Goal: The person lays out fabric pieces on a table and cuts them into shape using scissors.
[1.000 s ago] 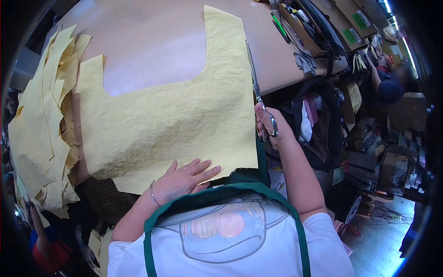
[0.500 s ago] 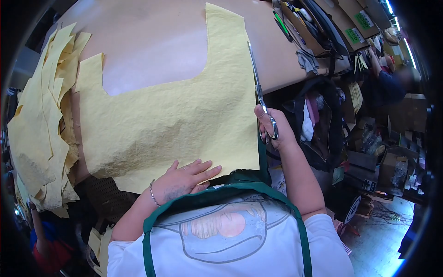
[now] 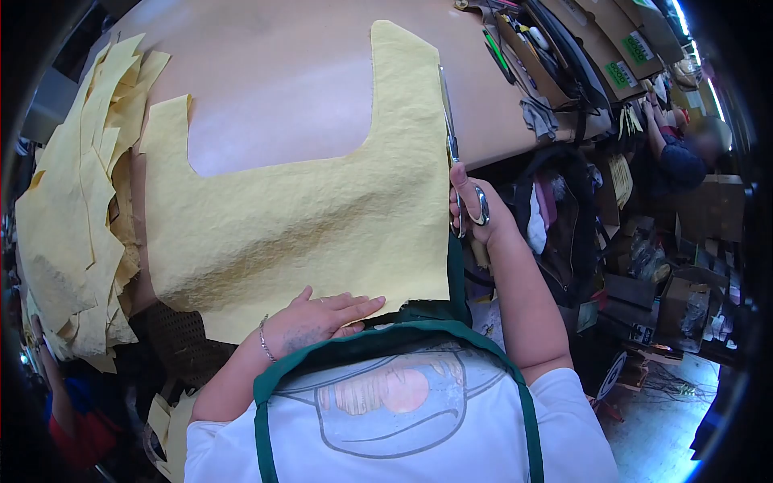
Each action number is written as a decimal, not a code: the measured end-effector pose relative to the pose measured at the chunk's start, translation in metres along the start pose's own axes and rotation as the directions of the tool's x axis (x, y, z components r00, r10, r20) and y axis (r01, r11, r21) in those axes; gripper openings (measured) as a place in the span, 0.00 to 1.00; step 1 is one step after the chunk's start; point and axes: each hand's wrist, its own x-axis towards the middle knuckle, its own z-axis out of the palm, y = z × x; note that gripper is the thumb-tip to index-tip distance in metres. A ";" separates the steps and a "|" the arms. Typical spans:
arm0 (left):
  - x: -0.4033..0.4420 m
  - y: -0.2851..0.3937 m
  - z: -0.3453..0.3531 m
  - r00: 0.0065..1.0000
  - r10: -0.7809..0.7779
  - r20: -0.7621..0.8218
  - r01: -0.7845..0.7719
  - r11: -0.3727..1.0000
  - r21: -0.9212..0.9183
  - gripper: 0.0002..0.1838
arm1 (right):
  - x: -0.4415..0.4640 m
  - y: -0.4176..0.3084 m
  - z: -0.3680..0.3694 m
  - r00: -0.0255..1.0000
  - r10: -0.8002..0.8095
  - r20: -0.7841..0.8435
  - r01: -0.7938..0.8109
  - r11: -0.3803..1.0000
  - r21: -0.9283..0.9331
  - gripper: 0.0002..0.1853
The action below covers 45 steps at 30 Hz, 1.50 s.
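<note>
A large yellow sheet (image 3: 322, 209), leather-like and cut in a U shape, lies across the table and hangs over its near edge. My left hand (image 3: 318, 320) rests flat on the sheet's near edge, fingers stretched out. In my right hand (image 3: 479, 205) is a pair of scissors (image 3: 451, 133), held by the handles at the sheet's right edge. The blades point away from me along that edge and look close together. Part of the lower handle is hidden by my fingers.
A stack of yellow pieces (image 3: 72, 209) stands at the table's left. Pens and an organiser (image 3: 531, 48) sit at the back right of the table (image 3: 274, 88). A dark open bag (image 3: 564, 217) hangs at the right. Another person (image 3: 676, 157) is at far right, and a person's arm shows at lower left.
The sheet's far part has shifted slightly toward me and right in view. My right hand and the scissors have moved little. My left hand's fingers are closer together.
</note>
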 end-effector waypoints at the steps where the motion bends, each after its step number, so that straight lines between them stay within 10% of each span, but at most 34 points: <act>1: 0.000 0.000 -0.001 1.000 0.002 0.002 -0.002 1.000 0.002 0.25 | 0.000 0.001 0.000 1.000 -0.018 0.003 0.018 1.000 -0.010 0.35; 20: -0.006 0.009 -0.036 0.982 0.163 0.091 -0.136 0.959 -0.248 0.28 | -0.003 0.001 0.001 0.996 -0.073 -0.053 0.067 0.992 -0.106 0.33; 23: 0.022 0.006 -0.063 0.865 0.378 -0.331 -0.386 0.921 0.041 0.33 | -0.001 -0.004 -0.001 0.998 -0.066 -0.019 0.062 0.988 -0.140 0.35; 25: 0.055 0.015 -0.092 0.800 0.298 -0.520 0.032 0.845 0.534 0.36 | 0.002 -0.005 0.000 0.998 -0.062 0.002 0.061 0.987 -0.151 0.36; 27: 0.093 0.010 -0.121 0.740 0.245 -0.626 0.232 0.781 0.580 0.42 | 0.007 -0.004 0.002 0.998 -0.066 0.016 0.068 0.986 -0.150 0.36; 45: 0.098 0.009 -0.064 0.693 0.156 -0.704 0.425 0.700 0.574 0.35 | -0.048 0.028 0.013 0.992 -0.031 0.126 0.059 0.974 -0.218 0.29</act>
